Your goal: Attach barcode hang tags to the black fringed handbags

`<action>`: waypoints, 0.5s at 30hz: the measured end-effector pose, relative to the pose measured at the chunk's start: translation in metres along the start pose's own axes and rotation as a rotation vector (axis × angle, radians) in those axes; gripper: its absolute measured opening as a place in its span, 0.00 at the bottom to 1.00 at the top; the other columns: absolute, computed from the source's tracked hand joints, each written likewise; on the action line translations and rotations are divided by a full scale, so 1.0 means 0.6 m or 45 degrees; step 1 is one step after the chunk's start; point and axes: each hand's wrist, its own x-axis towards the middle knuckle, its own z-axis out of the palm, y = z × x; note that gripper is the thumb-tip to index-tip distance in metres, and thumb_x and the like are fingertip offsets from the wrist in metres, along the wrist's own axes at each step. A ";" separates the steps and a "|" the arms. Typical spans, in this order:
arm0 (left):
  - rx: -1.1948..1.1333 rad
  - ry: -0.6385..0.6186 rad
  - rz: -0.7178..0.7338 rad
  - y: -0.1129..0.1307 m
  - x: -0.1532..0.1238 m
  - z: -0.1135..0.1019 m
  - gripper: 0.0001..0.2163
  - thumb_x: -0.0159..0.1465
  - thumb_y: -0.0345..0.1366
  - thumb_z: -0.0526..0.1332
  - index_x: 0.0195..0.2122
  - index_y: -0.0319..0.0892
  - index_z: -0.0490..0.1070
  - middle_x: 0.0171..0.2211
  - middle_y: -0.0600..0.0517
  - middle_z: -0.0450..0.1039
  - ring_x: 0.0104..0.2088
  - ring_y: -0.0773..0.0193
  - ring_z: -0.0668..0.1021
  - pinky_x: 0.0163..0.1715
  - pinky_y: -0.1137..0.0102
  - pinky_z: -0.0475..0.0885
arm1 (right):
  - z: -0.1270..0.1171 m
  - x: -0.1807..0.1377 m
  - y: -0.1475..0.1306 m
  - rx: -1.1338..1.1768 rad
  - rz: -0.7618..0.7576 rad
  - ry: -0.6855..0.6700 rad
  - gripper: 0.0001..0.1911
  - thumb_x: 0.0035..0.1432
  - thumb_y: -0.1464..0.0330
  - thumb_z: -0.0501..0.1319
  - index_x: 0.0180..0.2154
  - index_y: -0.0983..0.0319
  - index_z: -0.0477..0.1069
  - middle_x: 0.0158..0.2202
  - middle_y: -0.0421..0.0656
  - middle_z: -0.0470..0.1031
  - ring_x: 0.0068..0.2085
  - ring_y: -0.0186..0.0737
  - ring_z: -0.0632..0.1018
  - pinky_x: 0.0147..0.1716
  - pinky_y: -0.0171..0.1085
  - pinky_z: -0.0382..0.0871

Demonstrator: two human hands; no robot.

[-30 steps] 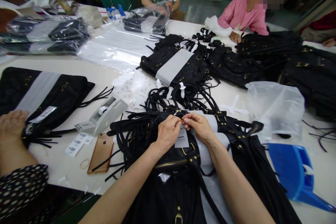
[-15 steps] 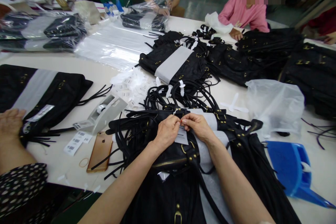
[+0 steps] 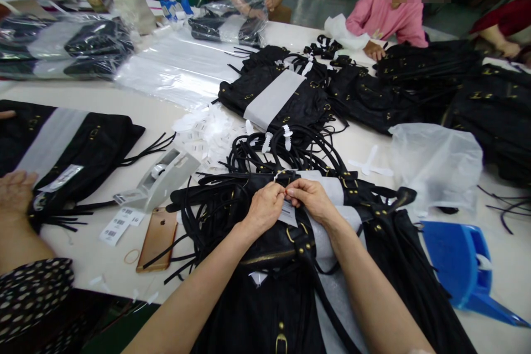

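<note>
My left hand (image 3: pixel 265 203) and my right hand (image 3: pixel 309 196) meet fingertip to fingertip above a black handbag (image 3: pixel 253 298) with brass fittings. Both are closed in a pinch. A white paper hang tag (image 3: pixel 287 214) hangs just under the fingers, and a pale string loop (image 3: pixel 279 176) shows by the left knuckles. The thin string appears to be between the fingertips, though its ends are hidden. Below the hands runs the bag's brass zipper (image 3: pixel 269 258). Grey wrapping foam (image 3: pixel 329 235) lies around the handles on the right.
To the left lie a gold phone (image 3: pixel 157 240), barcode labels (image 3: pixel 118 225), a grey tape dispenser (image 3: pixel 160 180) and a co-worker's hand (image 3: pixel 16 193) on another bag. A blue tape dispenser (image 3: pixel 460 265) and a clear plastic bag (image 3: pixel 437 163) are on the right. More black bags (image 3: pixel 290 94) lie ahead.
The hang tag has tilted and turned beneath my fingers, with less of it showing. My hands stay in nearly the same place. At the far right a co-worker's arm has come further into view.
</note>
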 end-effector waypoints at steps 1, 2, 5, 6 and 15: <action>0.005 0.003 -0.007 -0.001 0.000 0.000 0.09 0.59 0.29 0.50 0.29 0.42 0.69 0.29 0.53 0.70 0.32 0.67 0.72 0.34 0.72 0.67 | 0.000 0.000 0.000 -0.006 0.000 0.001 0.07 0.43 0.66 0.64 0.23 0.63 0.70 0.19 0.37 0.70 0.19 0.27 0.66 0.19 0.30 0.59; 0.016 0.008 -0.020 -0.001 0.000 0.001 0.09 0.59 0.29 0.50 0.29 0.42 0.69 0.29 0.53 0.70 0.32 0.67 0.72 0.34 0.72 0.67 | 0.000 0.000 0.000 -0.011 -0.001 0.003 0.07 0.43 0.66 0.64 0.23 0.63 0.71 0.19 0.37 0.70 0.19 0.28 0.66 0.19 0.30 0.59; 0.055 0.014 -0.047 -0.004 0.001 0.003 0.09 0.59 0.29 0.50 0.29 0.42 0.69 0.30 0.53 0.71 0.31 0.67 0.73 0.35 0.71 0.67 | 0.002 0.000 0.000 -0.015 0.002 0.008 0.07 0.43 0.65 0.64 0.23 0.63 0.70 0.19 0.37 0.70 0.19 0.27 0.66 0.19 0.30 0.59; 0.065 0.015 -0.046 -0.005 0.002 0.004 0.09 0.59 0.30 0.50 0.29 0.42 0.69 0.29 0.53 0.71 0.31 0.67 0.73 0.35 0.71 0.67 | 0.002 0.000 0.001 -0.014 0.005 0.010 0.07 0.42 0.66 0.64 0.23 0.63 0.70 0.19 0.37 0.70 0.19 0.27 0.66 0.18 0.30 0.59; 0.110 -0.027 -0.050 -0.003 0.005 0.006 0.10 0.59 0.29 0.49 0.28 0.41 0.70 0.28 0.52 0.70 0.31 0.67 0.72 0.35 0.71 0.67 | 0.005 0.002 0.007 0.025 0.003 0.049 0.07 0.42 0.66 0.63 0.23 0.63 0.69 0.18 0.37 0.70 0.18 0.27 0.66 0.18 0.30 0.58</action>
